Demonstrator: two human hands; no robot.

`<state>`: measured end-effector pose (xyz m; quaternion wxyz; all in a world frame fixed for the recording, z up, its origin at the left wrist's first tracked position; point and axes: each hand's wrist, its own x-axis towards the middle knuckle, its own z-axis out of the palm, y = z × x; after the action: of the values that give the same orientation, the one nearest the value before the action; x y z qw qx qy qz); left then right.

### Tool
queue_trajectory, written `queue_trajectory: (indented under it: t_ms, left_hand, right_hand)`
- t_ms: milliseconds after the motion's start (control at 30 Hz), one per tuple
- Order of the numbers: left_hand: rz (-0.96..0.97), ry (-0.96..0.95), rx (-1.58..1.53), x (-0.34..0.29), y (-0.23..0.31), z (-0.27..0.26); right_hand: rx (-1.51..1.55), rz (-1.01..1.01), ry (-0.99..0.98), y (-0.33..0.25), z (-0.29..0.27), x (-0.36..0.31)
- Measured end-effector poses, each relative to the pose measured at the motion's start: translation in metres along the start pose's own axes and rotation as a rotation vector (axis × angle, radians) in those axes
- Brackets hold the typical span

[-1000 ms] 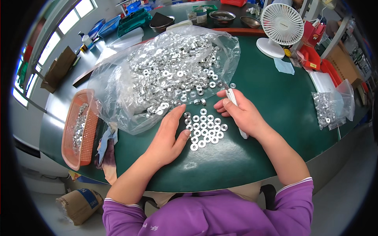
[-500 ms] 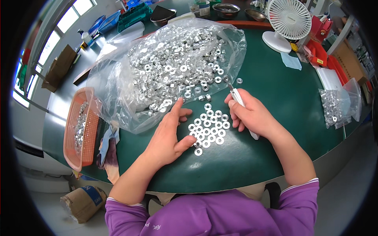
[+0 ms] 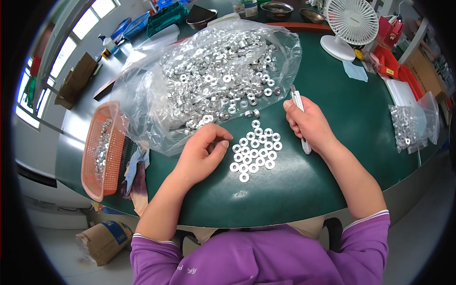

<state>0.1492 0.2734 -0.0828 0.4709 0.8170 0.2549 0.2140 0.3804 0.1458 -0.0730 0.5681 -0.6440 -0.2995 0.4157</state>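
My right hand point(image 3: 308, 121) grips a white utility knife point(image 3: 299, 107), its blade end pointing away from me just right of the plastic bag. Below the bag's mouth, my left hand point(image 3: 202, 154) is curled, thumb close to the bent fingers; whatever is between them, if anything, is hidden. Between my hands, many small silver metal rings point(image 3: 254, 153) lie flat in a loose cluster on the green table point(image 3: 294, 194). Behind them spreads a clear plastic bag point(image 3: 142, 95) heaped with more such rings. Two rings point(image 3: 252, 114) stand on edge just outside it.
An orange plastic basket point(image 3: 87, 166) with metal parts stands at the left, beside crumpled cloths point(image 3: 135, 175). A white fan point(image 3: 352, 21) is at the back right. Small bags of parts point(image 3: 406, 126) lie at the right edge. Metal bowls point(image 3: 275, 9) line the back.
My left hand has drawn its spread fingers into a curl. My right hand has moved right and away from the ring cluster, with the knife now more upright in view.
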Motion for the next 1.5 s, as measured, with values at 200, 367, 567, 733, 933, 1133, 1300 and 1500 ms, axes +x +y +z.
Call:
queue_trajectory:
  t_ms: [200,367,567,733,933,1133,1300,1500]
  left_hand:
    - [0.421,-0.253,0.390,-0.003,0.018,-0.002]
    - [0.453,-0.250,0.458,-0.001,0.019,-0.003]
    - [0.462,-0.025,0.374,0.001,0.011,-0.006]
    - [0.000,0.140,-0.538,0.000,0.011,0.005]
    - [-0.205,0.073,-0.634,-0.005,0.011,0.010]
    - [-0.159,0.072,-0.656,-0.005,0.015,0.017]
    - [-0.118,0.059,-0.666,-0.005,0.008,0.017]
    - [0.007,0.064,-0.650,-0.007,0.004,0.021]
  right_hand:
    - [0.051,0.007,-0.007,0.002,-0.004,0.001]
    - [0.069,0.001,0.002,0.002,-0.003,0.001]
    - [0.113,-0.098,0.024,-0.004,-0.004,-0.005]
    - [-0.221,-0.425,0.034,0.011,-0.005,-0.003]
    - [-0.732,-0.685,0.037,0.001,0.016,-0.028]
    - [-0.903,-0.882,-0.085,0.001,0.025,-0.032]
    - [-0.859,-0.899,-0.046,0.004,0.030,-0.033]
    - [-0.836,-0.906,-0.086,0.009,0.033,-0.033]
